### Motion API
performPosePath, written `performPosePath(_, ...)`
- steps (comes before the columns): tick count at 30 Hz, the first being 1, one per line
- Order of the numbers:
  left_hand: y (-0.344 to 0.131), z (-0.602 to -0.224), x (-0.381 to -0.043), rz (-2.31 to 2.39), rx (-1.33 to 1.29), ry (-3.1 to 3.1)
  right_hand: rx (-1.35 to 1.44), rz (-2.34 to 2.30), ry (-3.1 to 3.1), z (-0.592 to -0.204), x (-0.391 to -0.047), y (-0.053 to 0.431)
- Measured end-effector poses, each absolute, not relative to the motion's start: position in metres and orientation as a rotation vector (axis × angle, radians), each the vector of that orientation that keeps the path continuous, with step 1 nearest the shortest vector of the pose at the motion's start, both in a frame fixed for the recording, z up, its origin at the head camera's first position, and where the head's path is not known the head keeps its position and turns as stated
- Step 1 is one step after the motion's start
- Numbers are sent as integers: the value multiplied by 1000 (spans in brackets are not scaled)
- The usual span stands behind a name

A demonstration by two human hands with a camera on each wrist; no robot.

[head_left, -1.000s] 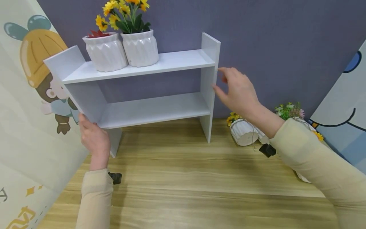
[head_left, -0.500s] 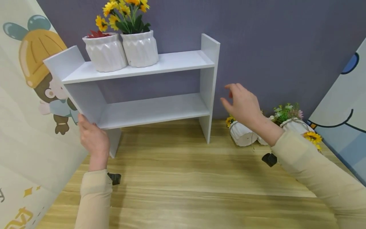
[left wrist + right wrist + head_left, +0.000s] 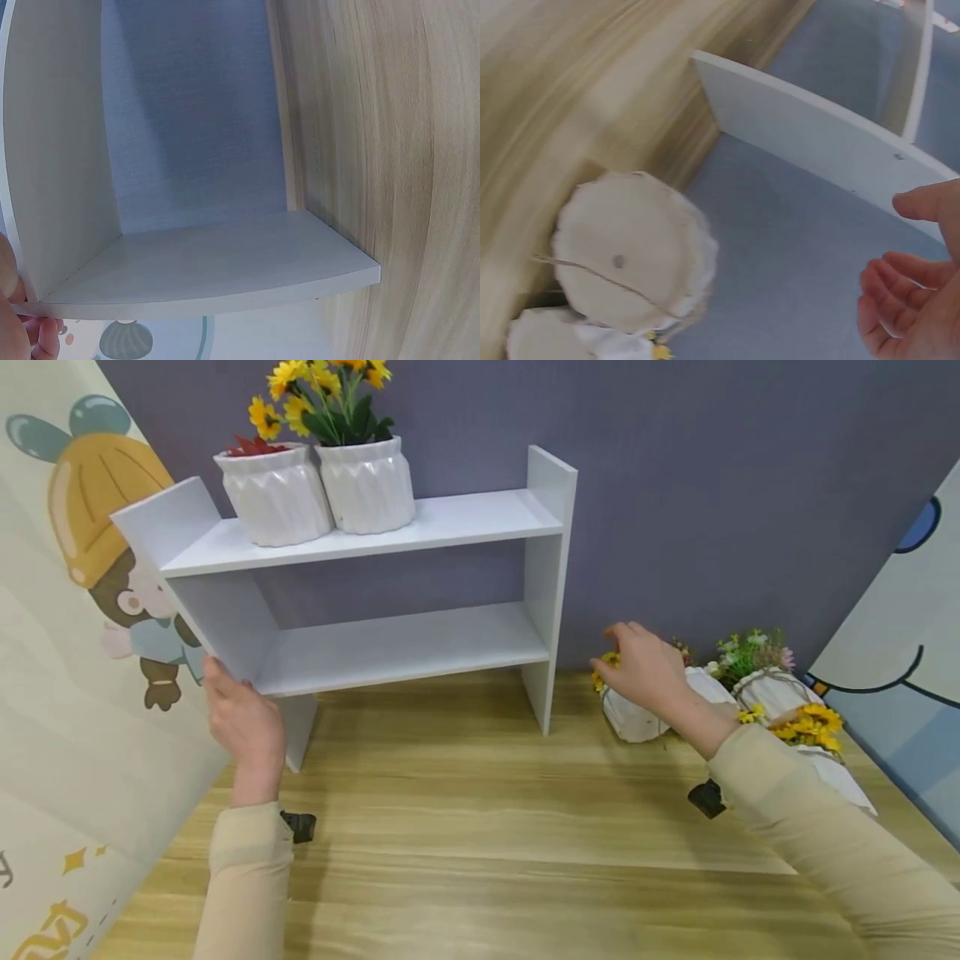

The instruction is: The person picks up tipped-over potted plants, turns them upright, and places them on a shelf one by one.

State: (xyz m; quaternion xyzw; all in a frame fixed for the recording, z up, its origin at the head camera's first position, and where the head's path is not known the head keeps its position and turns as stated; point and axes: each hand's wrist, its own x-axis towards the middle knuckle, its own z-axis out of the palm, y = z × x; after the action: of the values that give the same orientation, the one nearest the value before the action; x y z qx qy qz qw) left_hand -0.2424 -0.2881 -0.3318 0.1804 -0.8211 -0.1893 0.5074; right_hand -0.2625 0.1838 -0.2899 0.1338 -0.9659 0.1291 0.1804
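One white shelf [image 3: 405, 652], two flat boards between two straight-edged side panels, smooth faces, standing on a wood-grained table [image 3: 465, 827]. Left hand [image 3: 246, 718] pinches the near edge of the shelf's left panel, at the lower board.

Right hand [image 3: 648, 668]: fingers loosely curved, wide gap to the thumb, grip unfilled. It hangs near the closest of at least four white pots [image 3: 630, 717] lying on their sides right of the shelf; the arm hides part of the group. Right wrist view: round, scalloped base, one small dark spot, a strand of twine [image 3: 619, 283] across it.

Top board: two upright glossy pots [image 3: 367, 489], fluted sides, one with yellow flowers [image 3: 298, 417], one with pointed red leaves [image 3: 255, 446].
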Motion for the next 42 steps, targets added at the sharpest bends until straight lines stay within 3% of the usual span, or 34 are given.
performPosePath(42,-289,-333,-241,-472,438,-1993,64,-215,-3062,-383,-290,194)
